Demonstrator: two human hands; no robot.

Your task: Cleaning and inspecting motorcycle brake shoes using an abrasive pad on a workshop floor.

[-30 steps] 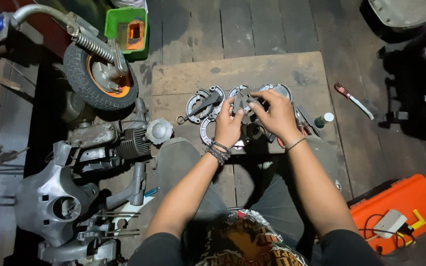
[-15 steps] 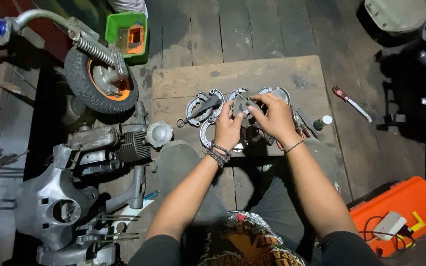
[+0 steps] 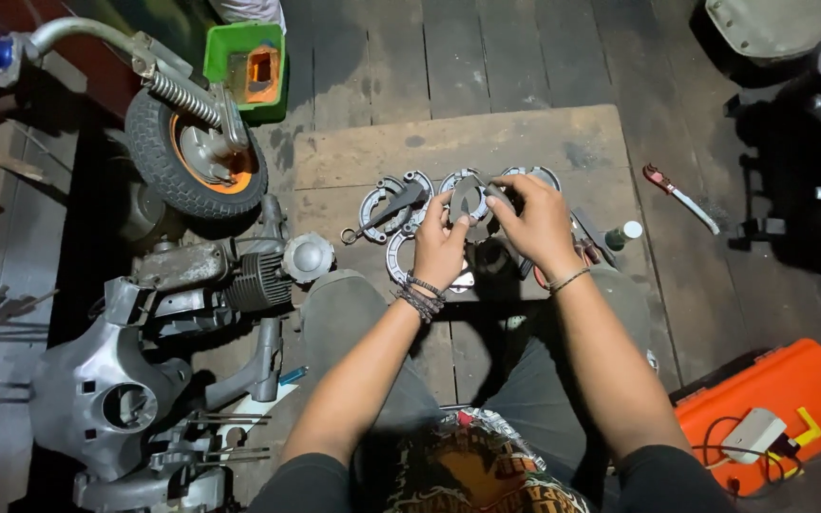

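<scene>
Both hands meet over a wooden board [image 3: 525, 138] on the floor. My left hand [image 3: 439, 242] pinches a small grey curved metal part [image 3: 466, 199] by its lower edge. My right hand [image 3: 536, 223] grips the same part from the right with fingertips. Several curved brake shoes [image 3: 387, 204] and a wrench [image 3: 372, 217] lie on the board just beyond my hands. More metal parts sit hidden under my palms.
A small wheel with orange hub [image 3: 194, 157] on a fork stands at the left, by a green tub [image 3: 244, 57]. An engine block [image 3: 220, 271] and a grey body shell [image 3: 102, 385] lie left. Pliers [image 3: 681, 198], a small bottle [image 3: 622, 234] and an orange case [image 3: 776, 404] are right.
My hands have shifted the small grey part slightly, turning it between the fingertips; my right hand has moved a little up and right. Everything else stays put.
</scene>
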